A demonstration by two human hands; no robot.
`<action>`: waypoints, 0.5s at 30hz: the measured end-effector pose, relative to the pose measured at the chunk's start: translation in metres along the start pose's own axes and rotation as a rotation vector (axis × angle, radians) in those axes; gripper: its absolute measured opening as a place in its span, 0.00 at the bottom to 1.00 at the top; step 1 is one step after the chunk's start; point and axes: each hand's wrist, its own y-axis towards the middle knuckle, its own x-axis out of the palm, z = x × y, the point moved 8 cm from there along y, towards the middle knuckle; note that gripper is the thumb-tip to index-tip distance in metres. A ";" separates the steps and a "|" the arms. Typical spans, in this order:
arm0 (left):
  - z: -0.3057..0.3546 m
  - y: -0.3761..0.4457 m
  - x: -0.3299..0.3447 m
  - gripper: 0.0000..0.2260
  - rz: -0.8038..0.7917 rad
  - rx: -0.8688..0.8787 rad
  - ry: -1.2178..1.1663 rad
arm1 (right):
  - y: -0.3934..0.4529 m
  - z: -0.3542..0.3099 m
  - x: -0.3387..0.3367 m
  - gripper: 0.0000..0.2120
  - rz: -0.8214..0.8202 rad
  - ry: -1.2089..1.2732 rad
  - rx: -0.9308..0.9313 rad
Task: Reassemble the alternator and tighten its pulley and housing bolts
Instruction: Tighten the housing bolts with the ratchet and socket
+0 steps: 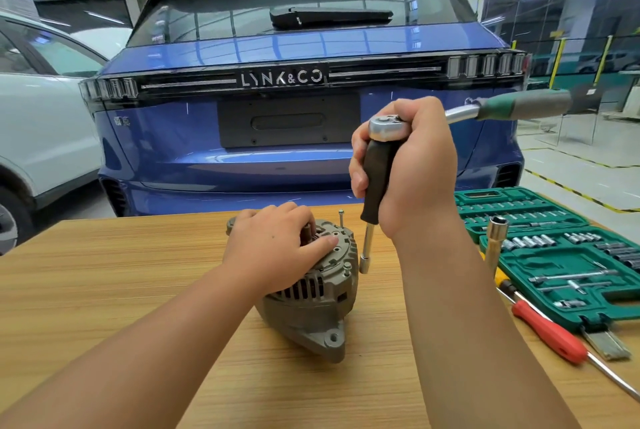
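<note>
A blue car (pixel 304 89) fills the background beyond both hands, with a white car (pixel 38 116) off to the far left. The wooden table (pixel 121 272) lies under the forearms, and an open green socket case (pixel 554 255) sits to the right of the right hand, with a red-handled screwdriver (pixel 550 335) along its near edge and a tall socket (pixel 496 238) standing at its left edge. The alternator (pixel 311 290) rests on the table directly beneath the left hand (pixel 277 245), its two housing halves already mated. That hand lies on the top face, fingers relaxed and extended, one fingertip pressing near the centre; what sits under the palm is hidden. The right hand (pixel 408 165) is clenched around the black handle of a driver (pixel 375 182) and also holds the head of a ratchet (pixel 388 127) at the top of it, the ratchet's green grip pointing away to the right. The driver's shaft ends in a small socket (pixel 364 262) just below and left of the right hand, beside the housing and seemingly not on any fastener. One long bolt (pixel 341 219) stands proud between the hands, so the housing bolts appear started but not tightened. No pulley is visible; its fitting probably remains.
</note>
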 end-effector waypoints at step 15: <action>-0.004 0.005 0.004 0.23 0.000 0.027 -0.049 | -0.001 -0.010 0.007 0.14 -0.059 0.096 -0.095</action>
